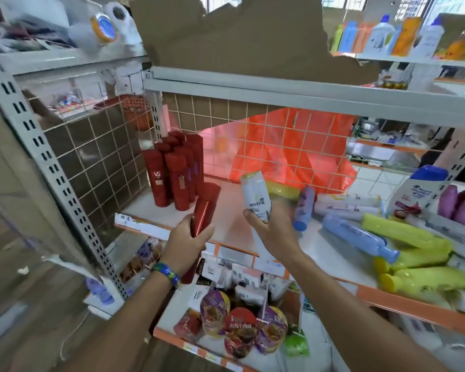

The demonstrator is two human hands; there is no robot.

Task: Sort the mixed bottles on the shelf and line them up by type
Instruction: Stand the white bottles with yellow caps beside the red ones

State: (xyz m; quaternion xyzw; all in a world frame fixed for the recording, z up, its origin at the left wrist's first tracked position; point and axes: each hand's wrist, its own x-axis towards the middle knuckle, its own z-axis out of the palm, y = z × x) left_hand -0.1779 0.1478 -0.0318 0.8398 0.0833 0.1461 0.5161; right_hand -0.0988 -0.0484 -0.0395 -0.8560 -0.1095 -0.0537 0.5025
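Observation:
My left hand (188, 237) grips a red bottle (204, 208), tilted, just above the front of the white shelf (226, 226). Behind it, at the shelf's back left, stand several red bottles (172, 173) in an upright group. My right hand (271, 226) holds a white Pantene bottle (255, 197) upright over the middle of the shelf. To the right lie mixed bottles on their sides: blue ones (357, 234), yellow-green ones (414, 253), white ones (346, 206) and a purple-capped one (304, 208).
A large white Head & Shoulders bottle (416, 191) and purple packs (459, 208) stand at far right. An orange plastic bag (285, 151) hangs behind the wire grid back. Cup noodles (242, 328) fill the shelf below. A perforated steel post (51, 162) stands left.

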